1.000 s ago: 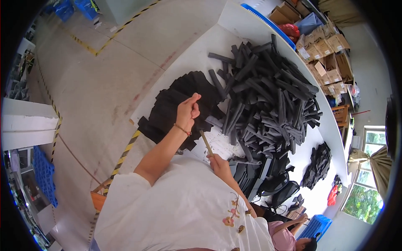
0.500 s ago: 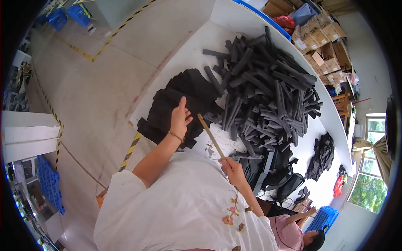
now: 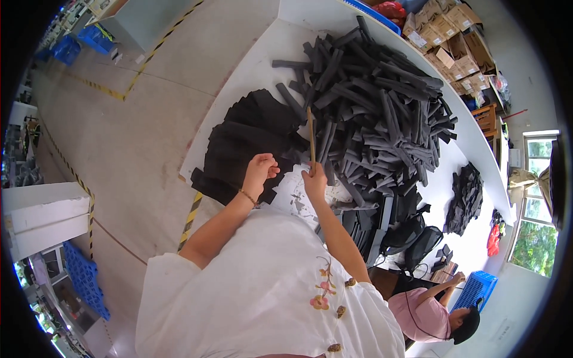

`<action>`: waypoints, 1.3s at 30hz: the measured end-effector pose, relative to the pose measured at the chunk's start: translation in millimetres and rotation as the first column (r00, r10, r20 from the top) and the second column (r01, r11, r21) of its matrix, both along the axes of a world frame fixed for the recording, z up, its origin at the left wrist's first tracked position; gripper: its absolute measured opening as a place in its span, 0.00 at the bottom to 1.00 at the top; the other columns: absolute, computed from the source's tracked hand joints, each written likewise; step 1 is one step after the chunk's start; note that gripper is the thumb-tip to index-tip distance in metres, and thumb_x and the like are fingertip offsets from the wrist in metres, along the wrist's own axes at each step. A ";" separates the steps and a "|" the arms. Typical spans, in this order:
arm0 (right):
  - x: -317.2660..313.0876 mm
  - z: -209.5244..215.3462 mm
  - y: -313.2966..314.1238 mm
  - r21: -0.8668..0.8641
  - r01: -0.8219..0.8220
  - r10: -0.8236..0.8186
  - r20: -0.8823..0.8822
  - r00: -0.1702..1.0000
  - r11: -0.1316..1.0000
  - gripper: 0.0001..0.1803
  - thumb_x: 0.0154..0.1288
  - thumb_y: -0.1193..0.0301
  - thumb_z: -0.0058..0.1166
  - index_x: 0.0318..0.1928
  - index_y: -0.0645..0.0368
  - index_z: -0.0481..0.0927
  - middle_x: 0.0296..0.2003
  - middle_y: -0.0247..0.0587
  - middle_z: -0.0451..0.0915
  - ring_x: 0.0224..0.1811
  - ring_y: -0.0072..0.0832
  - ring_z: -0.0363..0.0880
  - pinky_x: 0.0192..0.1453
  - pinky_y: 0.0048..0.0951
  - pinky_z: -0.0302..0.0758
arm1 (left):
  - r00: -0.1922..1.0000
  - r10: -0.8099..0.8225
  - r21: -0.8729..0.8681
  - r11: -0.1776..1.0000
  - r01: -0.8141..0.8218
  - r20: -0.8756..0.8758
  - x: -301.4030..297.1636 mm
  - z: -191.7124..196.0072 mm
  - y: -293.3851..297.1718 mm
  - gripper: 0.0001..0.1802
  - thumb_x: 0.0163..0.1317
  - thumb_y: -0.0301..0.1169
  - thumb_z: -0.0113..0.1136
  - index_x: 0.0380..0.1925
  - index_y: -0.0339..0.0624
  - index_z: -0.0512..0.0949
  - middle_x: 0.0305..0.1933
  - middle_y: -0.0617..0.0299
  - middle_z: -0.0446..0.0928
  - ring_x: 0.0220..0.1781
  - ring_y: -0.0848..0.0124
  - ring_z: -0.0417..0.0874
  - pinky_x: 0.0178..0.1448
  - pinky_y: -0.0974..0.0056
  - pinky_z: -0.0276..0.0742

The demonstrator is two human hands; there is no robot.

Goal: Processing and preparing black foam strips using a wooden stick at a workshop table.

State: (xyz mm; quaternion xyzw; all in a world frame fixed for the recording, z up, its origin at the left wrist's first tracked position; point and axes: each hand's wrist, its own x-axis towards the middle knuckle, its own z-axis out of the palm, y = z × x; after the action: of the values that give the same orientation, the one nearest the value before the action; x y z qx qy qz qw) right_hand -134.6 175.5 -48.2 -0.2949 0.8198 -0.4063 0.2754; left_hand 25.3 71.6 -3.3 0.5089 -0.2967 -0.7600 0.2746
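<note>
My right hand (image 3: 314, 181) is closed round the lower end of a thin, light brown wooden stick (image 3: 311, 140), which points up and away from me. The stick's far end overlaps the edge of a heap of black fabric tubes (image 3: 382, 113). To its left, my left hand (image 3: 260, 172) is over the near part of a spread stack of black fabric pieces (image 3: 248, 134). Its fingers are loosely curled and appear to hold nothing. Small dark scraps (image 3: 301, 194) lie on the white tabletop between and just in front of my hands.
Black bags (image 3: 412, 238) and a crumpled black pile (image 3: 464, 200) lie at the table's right. A person in pink (image 3: 421, 313) sits beside a blue crate (image 3: 477, 289). Cardboard boxes (image 3: 453, 53) are stacked beyond the table. Yellow-black tape (image 3: 191, 221) marks the floor at left.
My right hand has moved forward with the stick, which now stands more upright in view. My left hand's raised, spread fingers have curled in. The view has shifted slightly.
</note>
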 end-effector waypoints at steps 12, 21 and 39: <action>-12.6 14.1 9.2 -0.039 -0.226 0.220 -0.119 0.968 0.973 0.10 0.54 0.68 0.63 0.35 0.58 0.82 0.33 0.48 0.79 0.33 0.40 0.79 0.37 0.35 0.73 | 0.935 0.001 -0.700 0.663 0.264 0.353 -14.0 53.7 -10.9 0.11 0.60 0.30 0.60 0.42 0.38 0.75 0.35 0.59 0.79 0.34 0.69 0.82 0.38 0.67 0.78; -42.7 111.8 54.2 -0.132 0.135 0.031 0.819 0.573 0.982 0.11 0.66 0.65 0.56 0.29 0.58 0.74 0.16 0.18 0.60 0.12 0.08 0.49 0.15 0.16 0.43 | 0.531 -0.506 -0.700 -0.231 0.676 0.680 -63.8 92.5 -2.9 0.22 0.48 0.35 0.69 0.43 0.40 0.75 0.49 0.58 0.76 0.57 0.60 0.74 0.61 0.58 0.66; -42.4 205.4 -17.0 -0.502 -0.238 -0.047 -0.491 0.870 0.831 0.06 0.62 0.80 0.53 0.30 0.63 0.70 0.26 0.45 0.72 0.23 0.42 0.73 0.25 0.32 0.67 | 0.695 -0.695 -0.489 0.678 0.548 -0.184 -71.2 112.2 40.5 0.16 0.72 0.39 0.41 0.39 0.37 0.70 0.32 0.62 0.76 0.31 0.75 0.79 0.31 0.70 0.77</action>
State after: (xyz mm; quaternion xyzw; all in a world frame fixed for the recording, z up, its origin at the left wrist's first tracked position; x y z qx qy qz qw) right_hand -177.1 158.4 157.2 -0.4949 0.6947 -0.5217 -0.0135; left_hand -45.9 112.0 108.9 0.1614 -0.5472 -0.8092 0.1405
